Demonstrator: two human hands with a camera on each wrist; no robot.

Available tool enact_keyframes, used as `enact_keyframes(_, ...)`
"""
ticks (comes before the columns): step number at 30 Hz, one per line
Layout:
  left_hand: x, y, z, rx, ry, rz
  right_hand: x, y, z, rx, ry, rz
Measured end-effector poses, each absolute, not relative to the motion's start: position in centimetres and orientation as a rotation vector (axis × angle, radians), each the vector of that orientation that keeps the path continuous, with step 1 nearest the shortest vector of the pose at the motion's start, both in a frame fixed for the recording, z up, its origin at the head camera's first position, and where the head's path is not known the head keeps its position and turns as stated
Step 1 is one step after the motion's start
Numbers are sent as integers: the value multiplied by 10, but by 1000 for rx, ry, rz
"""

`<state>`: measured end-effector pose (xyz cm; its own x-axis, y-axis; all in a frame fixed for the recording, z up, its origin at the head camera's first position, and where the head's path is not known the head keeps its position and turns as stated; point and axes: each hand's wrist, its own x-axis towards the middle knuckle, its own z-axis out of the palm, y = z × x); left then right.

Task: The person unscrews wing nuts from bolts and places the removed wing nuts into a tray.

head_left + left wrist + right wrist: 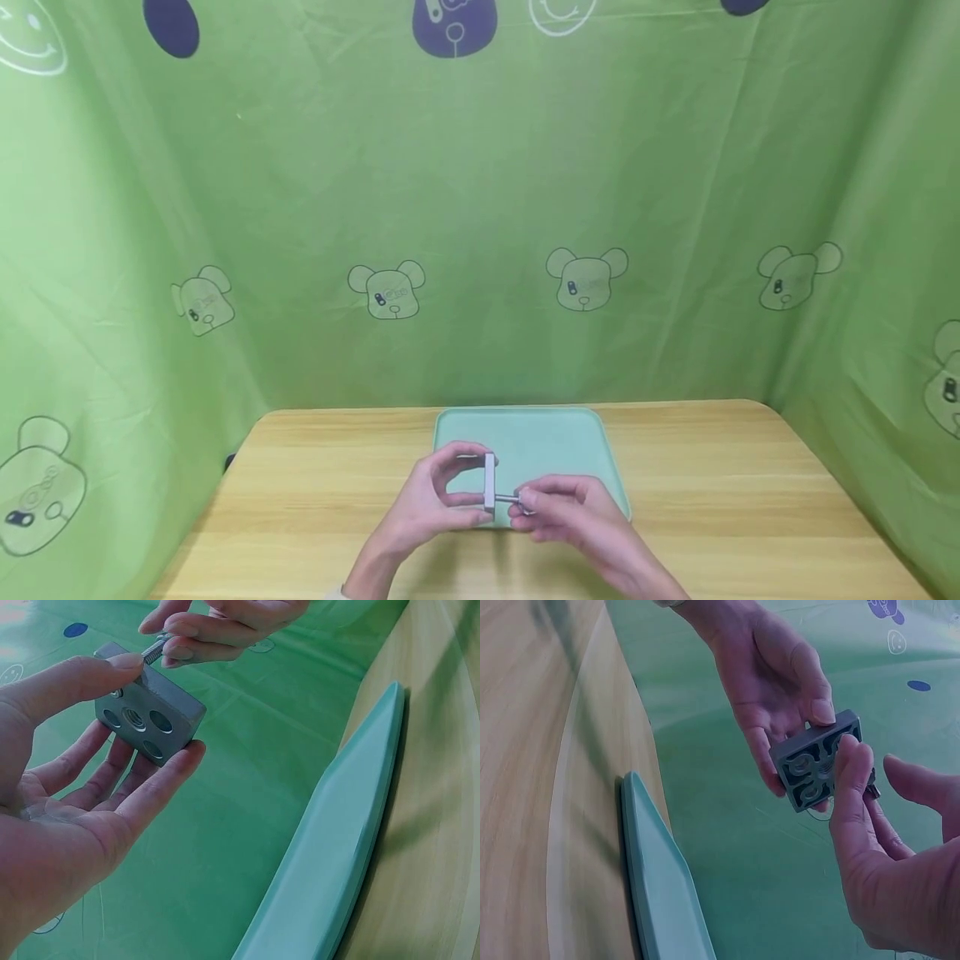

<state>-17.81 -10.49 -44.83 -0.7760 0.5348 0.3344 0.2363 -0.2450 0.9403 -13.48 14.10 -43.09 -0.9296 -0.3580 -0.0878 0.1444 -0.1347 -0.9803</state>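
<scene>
My left hand (pixel 423 500) holds a grey metal block (pixel 489 483) by its edges above the tray's near side, thumb on one edge and fingers on the opposite one. In the left wrist view, one flat face of the block (pixel 169 701) shows several round holes, a middle one threaded. The block's other face (pixel 802 769) has recessed pockets in the right wrist view. With its fingertips my right hand (pixel 577 512) pinches a threaded bolt (pixel 154 651), whose shank meets the block on the side facing that hand. How deep the bolt sits is hidden.
A pale green tray (pixel 540 446) lies on the wooden table (pixel 705 467), beneath and beyond the hands. Green cloth (pixel 487 167) with printed bear heads hangs behind the table and on both sides. A small dark object (pixel 229 460) shows at the table's left edge.
</scene>
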Motion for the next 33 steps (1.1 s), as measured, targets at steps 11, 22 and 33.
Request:
enact_keyframes(11,-177,-104,-449,915,1794,2119,-134,140,-431,-325,1946,-2115)
enact_keyframes(22,-177,-104,-448,875,1734,2156,-127,131,-431,-705,2541,-2057)
enact_keyframes(33,-178,-107,-448,902,1662,2177,-144,127,-431,-2168,2941,-1760)
